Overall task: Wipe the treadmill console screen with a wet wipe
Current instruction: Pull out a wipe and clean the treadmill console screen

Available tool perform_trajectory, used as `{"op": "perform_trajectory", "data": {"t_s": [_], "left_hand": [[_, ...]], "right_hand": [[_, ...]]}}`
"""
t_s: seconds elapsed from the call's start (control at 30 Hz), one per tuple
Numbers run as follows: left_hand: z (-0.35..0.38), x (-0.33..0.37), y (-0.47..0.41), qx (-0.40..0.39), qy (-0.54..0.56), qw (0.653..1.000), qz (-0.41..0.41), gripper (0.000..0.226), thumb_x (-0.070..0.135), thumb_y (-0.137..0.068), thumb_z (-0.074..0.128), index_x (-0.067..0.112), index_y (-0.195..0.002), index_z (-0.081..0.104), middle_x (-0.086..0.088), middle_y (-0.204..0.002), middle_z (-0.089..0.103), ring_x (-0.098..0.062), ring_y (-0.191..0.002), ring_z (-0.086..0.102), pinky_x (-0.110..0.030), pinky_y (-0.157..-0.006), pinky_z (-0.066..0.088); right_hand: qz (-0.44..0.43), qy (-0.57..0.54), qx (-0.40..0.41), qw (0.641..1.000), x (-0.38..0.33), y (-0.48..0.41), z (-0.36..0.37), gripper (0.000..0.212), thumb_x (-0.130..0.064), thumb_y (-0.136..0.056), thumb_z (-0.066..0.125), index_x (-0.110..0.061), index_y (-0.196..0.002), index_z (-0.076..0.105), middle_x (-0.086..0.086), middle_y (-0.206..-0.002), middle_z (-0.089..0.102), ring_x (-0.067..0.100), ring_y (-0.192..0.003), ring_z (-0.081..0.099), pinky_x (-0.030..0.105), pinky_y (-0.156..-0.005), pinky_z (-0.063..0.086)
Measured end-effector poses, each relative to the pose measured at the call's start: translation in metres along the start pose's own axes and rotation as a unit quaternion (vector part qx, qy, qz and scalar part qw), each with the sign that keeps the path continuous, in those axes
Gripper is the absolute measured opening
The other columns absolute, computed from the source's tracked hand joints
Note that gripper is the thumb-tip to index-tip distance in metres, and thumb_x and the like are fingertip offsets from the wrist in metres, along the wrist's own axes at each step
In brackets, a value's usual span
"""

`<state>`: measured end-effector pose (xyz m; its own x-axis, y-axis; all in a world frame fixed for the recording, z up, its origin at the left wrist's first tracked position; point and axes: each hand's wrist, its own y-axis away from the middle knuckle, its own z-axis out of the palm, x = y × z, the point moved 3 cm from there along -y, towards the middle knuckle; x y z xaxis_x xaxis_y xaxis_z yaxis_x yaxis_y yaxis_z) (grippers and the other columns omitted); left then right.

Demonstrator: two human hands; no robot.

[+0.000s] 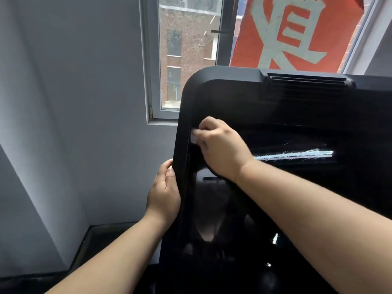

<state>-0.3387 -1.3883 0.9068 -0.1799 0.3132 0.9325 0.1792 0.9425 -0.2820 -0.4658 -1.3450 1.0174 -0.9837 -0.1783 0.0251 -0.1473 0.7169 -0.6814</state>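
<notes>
My left hand (165, 193) is clamped around the console (212, 92) at its left edge. Farther up, my right hand (220, 145) presses a bunched wet wipe (194, 136) against the dark screen (297, 187) near its upper-left corner, fingers closed on it. Beyond, a window (186, 49).

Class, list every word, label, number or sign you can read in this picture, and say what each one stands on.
One large white Chinese character on the orange banner outside the window: cropped at the top, not safely readable.
Treadmill console screen: dark, only reflections, no text.
Console frame: no brand or label visible.
</notes>
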Motion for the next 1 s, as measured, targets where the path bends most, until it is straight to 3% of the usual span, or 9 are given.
{"op": "perform_trajectory", "data": {"t_s": [0.07,0.13,0.23,0.4,0.5,0.6,0.77,0.83,1.0], "left_hand": [[-0.002,0.0,0.0,-0.008,-0.003,1.0,0.003,0.034,0.029,-0.102,0.027,0.034,-0.128,0.05,0.013,-0.11,0.06,-0.008,-0.1,0.053,-0.017,-0.076,0.035],[-0.004,-0.001,-0.001,-0.02,-0.004,1.0,0.004,0.034,0.03,-0.102,0.027,0.036,-0.127,0.049,0.019,-0.107,0.058,0.0,-0.096,0.053,-0.004,-0.071,0.033],[-0.005,-0.002,0.0,-0.033,0.012,0.999,0.004,0.035,0.03,-0.103,0.028,0.034,-0.131,0.049,0.016,-0.117,0.058,-0.003,-0.107,0.052,-0.007,-0.078,0.033],[-0.006,-0.003,0.004,-0.045,-0.007,0.999,0.022,0.038,0.031,-0.103,0.027,0.031,-0.137,0.045,0.015,-0.124,0.054,-0.003,-0.112,0.048,-0.013,-0.085,0.031],[-0.01,-0.006,0.006,-0.065,-0.039,0.997,0.033,0.04,0.033,-0.104,0.026,0.031,-0.141,0.04,0.018,-0.128,0.048,0.003,-0.117,0.04,-0.012,-0.091,0.025],[-0.013,-0.011,0.012,-0.077,-0.048,0.995,0.034,0.04,0.033,-0.103,0.028,0.031,-0.142,0.039,0.015,-0.136,0.048,-0.003,-0.126,0.04,-0.014,-0.096,0.025],[-0.017,-0.02,0.015,-0.077,-0.061,0.995,0.023,0.041,0.035,-0.102,0.031,0.033,-0.141,0.041,0.009,-0.138,0.052,-0.011,-0.128,0.045,-0.025,-0.102,0.034],[-0.021,-0.023,0.019,-0.088,-0.074,0.993,0.027,0.04,0.036,-0.102,0.031,0.037,-0.141,0.041,0.011,-0.136,0.053,-0.008,-0.125,0.046,-0.025,-0.1,0.034],[-0.031,-0.025,0.032,-0.101,-0.089,0.991,0.023,0.039,0.035,-0.102,0.033,0.04,-0.139,0.041,0.014,-0.115,0.058,-0.004,-0.109,0.051,-0.013,-0.086,0.034]], "right_hand": [[-0.016,-0.001,-0.013,1.0,0.014,0.005,-0.012,0.02,0.001,-0.076,0.064,-0.013,-0.085,0.076,0.008,-0.085,0.061,0.029,-0.075,0.056,0.03,-0.068,0.051],[0.083,0.017,0.075,0.994,0.042,0.006,-0.032,0.021,-0.003,-0.08,0.061,-0.013,-0.09,0.077,0.011,-0.09,0.059,0.032,-0.08,0.057,0.031,-0.073,0.049],[0.192,0.02,0.105,0.976,0.042,0.025,-0.026,0.022,-0.008,-0.086,0.053,-0.01,-0.091,0.074,0.011,-0.095,0.054,0.031,-0.086,0.054,0.031,-0.078,0.045],[-0.033,-0.071,-0.073,0.994,-0.033,0.072,0.01,0.026,-0.003,-0.077,0.051,-0.014,-0.089,0.072,0.005,-0.09,0.06,0.024,-0.078,0.056,0.028,-0.071,0.048],[0.106,-0.011,0.061,0.992,0.016,0.06,-0.022,0.018,-0.002,-0.073,0.056,-0.008,-0.085,0.067,0.012,-0.087,0.064,0.033,-0.081,0.06,0.032,-0.077,0.045],[0.268,0.004,0.185,0.945,0.045,0.062,-0.041,0.014,-0.003,-0.074,0.061,-0.007,-0.085,0.07,0.016,-0.085,0.063,0.034,-0.08,0.061,0.024,-0.076,0.039],[-0.005,-0.052,-0.033,0.998,-0.051,0.097,0.025,0.016,-0.002,-0.07,0.067,-0.013,-0.08,0.073,0.01,-0.079,0.064,0.033,-0.07,0.061,0.038,-0.064,0.053],[-0.023,-0.053,-0.072,0.996,-0.04,0.098,0.02,0.013,-0.005,-0.071,0.065,-0.012,-0.079,0.072,0.012,-0.078,0.063,0.034,-0.069,0.061,0.04,-0.062,0.053],[0.271,0.014,0.155,0.95,0.047,0.082,-0.044,0.018,-0.01,-0.078,0.061,-0.01,-0.089,0.075,0.014,-0.086,0.065,0.034,-0.081,0.063,0.033,-0.077,0.049]]}}
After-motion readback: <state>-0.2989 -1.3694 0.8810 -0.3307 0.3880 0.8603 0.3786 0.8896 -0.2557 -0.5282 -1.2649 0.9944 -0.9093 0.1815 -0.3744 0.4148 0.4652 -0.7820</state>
